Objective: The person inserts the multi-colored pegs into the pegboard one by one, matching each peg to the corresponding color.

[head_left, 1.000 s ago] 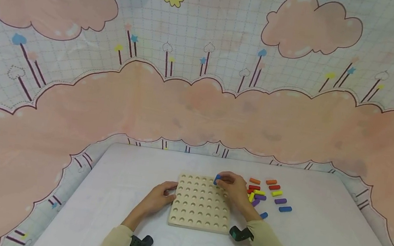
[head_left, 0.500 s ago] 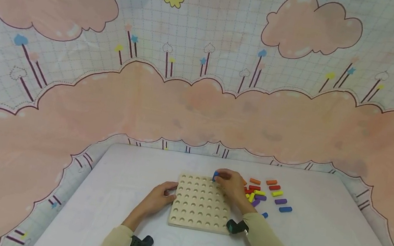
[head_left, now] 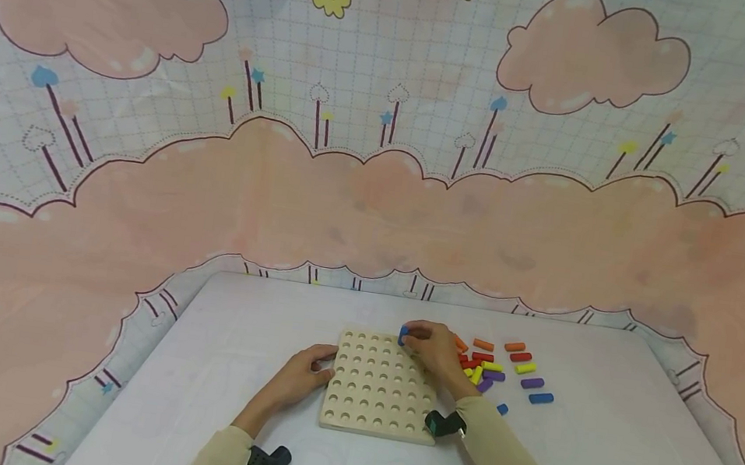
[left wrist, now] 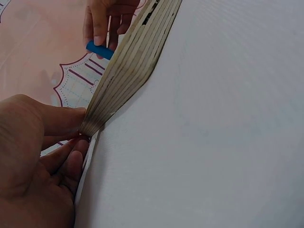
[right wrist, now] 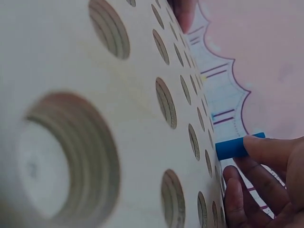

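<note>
A square wooden pegboard with rows of round holes lies on the white table. At its left edge my left hand holds the side, thumb and fingers against the wood; in the left wrist view the fingers touch the layered edge. Over the far edge, my right hand pinches a blue peg between thumb and fingers. The right wrist view has this blue peg upright to the board, its lower end at the surface. Whether that end sits inside a hole, I cannot tell.
Right of the board lie loose pegs: orange, red, yellow, purple and blue. Some are partly hidden behind the right hand. A patterned cloth backdrop rises behind the table.
My right hand has shifted slightly left along the board's far edge, carrying the blue peg. The left hand keeps its place at the left edge.
</note>
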Available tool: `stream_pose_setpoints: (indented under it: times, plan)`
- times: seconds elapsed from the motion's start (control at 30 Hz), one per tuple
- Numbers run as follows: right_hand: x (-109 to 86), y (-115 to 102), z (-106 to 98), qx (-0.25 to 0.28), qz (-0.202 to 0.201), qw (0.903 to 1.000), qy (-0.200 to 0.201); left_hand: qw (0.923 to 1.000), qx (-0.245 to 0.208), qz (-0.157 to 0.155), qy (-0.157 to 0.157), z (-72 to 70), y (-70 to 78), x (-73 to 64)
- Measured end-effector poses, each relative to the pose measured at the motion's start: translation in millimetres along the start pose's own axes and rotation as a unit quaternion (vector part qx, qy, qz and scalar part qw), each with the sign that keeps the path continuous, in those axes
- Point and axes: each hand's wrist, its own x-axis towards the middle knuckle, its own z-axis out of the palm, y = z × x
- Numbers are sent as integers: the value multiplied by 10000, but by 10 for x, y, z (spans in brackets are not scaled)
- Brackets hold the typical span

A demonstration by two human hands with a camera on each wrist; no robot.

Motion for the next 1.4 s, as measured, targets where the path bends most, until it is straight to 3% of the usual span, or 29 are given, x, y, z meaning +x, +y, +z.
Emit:
stream_pose_setpoints:
  times: [0.8,1.0,1.1,1.4]
  plan:
    - [17,-29,-15,-295,117,9991,-299,10000,57,-45,5,2,22,-21]
    - [-2,-53,-40,-384,307,9978,-452,9999,87,-47,15,7,23,-23]
    - [-32,-89,-69,-292,294,9987,-288,10000,93,-24,21,3,27,-22]
    - [-245,-239,-221,-296,-405,9983,306,9999,120,-90,10,10,6,-15]
